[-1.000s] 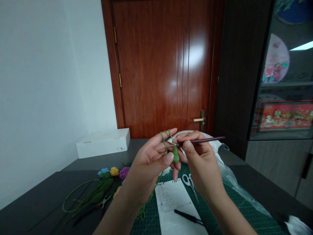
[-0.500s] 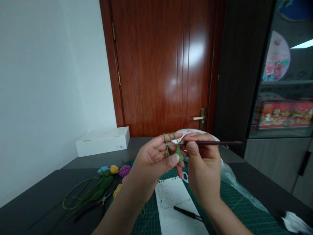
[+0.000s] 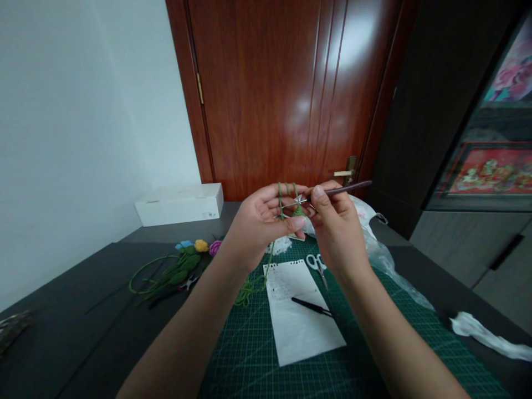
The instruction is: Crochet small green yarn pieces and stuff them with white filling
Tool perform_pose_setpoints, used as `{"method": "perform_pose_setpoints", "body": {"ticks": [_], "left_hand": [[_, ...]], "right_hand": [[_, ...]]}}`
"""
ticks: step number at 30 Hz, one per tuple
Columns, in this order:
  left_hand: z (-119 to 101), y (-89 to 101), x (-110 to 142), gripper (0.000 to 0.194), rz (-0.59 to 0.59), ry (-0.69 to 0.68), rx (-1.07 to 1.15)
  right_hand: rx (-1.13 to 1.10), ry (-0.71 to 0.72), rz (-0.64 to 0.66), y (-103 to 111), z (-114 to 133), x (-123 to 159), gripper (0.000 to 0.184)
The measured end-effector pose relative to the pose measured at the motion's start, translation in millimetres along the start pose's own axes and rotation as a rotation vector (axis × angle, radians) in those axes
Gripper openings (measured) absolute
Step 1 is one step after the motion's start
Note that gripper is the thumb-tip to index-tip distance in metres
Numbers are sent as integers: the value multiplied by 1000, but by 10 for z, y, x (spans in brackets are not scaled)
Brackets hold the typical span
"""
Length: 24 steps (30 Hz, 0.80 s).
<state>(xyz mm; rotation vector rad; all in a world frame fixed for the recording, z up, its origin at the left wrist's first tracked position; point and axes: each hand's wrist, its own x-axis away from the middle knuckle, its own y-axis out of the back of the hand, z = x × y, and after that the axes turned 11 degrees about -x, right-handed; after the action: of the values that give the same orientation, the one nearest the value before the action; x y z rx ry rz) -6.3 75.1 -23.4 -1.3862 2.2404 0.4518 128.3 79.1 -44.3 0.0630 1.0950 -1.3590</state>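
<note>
My right hand pinches a crochet hook with a slim dark handle, its tip at the work. My left hand holds a small green crocheted piece, with green yarn looped over its raised fingers. The hook's tip sits in the stitches, partly hidden by my fingers. From the left hand, the yarn runs down to a loose green tangle on a green cutting mat.
On the mat lie a handwritten paper sheet, a black pen and scissors. Crocheted flowers with green stems lie on the dark table to the left. A plastic bag and white box stand behind.
The view has tilted downward, showing more of the mat, and both hands sit higher in the frame. The hook's handle now angles up to the right.
</note>
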Motion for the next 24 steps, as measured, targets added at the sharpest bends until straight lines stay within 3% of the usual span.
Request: {"method": "perform_pose_setpoints", "body": {"ticks": [9, 18, 24], "left_hand": [[42, 21, -12, 54, -46, -7, -42], [39, 92, -21, 32, 16, 61, 57], [68, 124, -54, 35, -31, 74, 107]], "right_hand": [[170, 228, -29, 3, -59, 57, 10], [101, 156, -42, 70, -104, 9, 16], [-3, 146, 23, 76, -118, -34, 16]]}}
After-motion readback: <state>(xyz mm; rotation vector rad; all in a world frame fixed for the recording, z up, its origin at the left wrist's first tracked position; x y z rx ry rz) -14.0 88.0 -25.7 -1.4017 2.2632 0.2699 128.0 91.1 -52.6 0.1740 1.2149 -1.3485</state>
